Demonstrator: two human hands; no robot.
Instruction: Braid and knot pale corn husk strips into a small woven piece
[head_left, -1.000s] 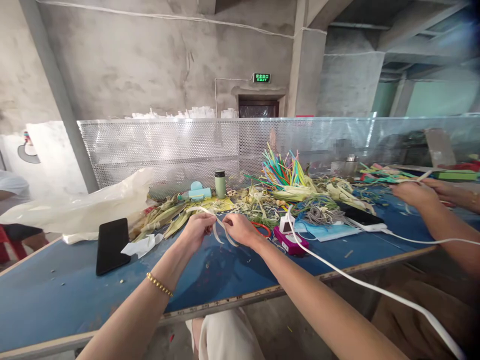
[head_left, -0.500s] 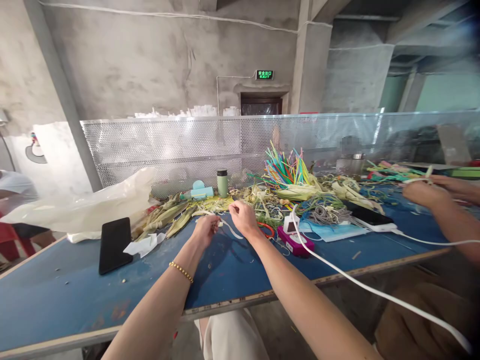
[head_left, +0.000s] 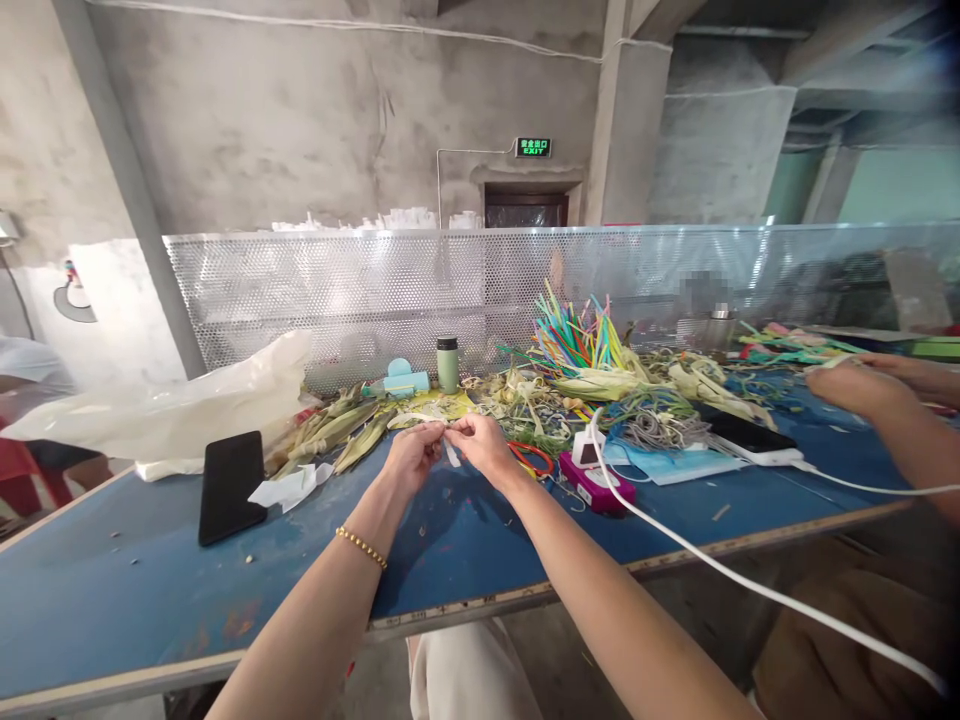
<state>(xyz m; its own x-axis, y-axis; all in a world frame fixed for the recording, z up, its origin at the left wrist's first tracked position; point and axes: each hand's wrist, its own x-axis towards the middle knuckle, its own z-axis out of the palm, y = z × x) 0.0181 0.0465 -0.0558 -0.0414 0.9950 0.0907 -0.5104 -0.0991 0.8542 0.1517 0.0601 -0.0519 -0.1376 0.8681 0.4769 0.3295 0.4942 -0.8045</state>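
Observation:
Close together over the blue table, both my hands pinch a pale flat strip (head_left: pixel 452 455) that looks like corn husk. Its short end hangs down between the fingers, and another pale length shows beyond my left hand (head_left: pixel 414 458). That hand's fingers are closed on the strip, and a gold bead bracelet circles the wrist. My right hand (head_left: pixel 484 448) has its thumb and fingertips pressed together at the same spot, nearly touching the left fingertips. Dried corn husks (head_left: pixel 330 438) lie to the left of the hands. Behind them spreads a heap of fibres and husk scraps (head_left: pixel 517 400).
A black phone (head_left: pixel 231 487) and crumpled tissue (head_left: pixel 291 487) lie left. A green bottle (head_left: pixel 447 365) stands behind. On the right are coloured stems (head_left: pixel 577 340), a purple power strip (head_left: pixel 592 485) and a white cable (head_left: pixel 720 555) crossing the table edge. A co-worker's hands (head_left: pixel 862 388) work far right.
My two hands have come together, the right one dipping slightly towards the left. The strip's end, which trailed out under my right hand, now hangs short between the fingertips.

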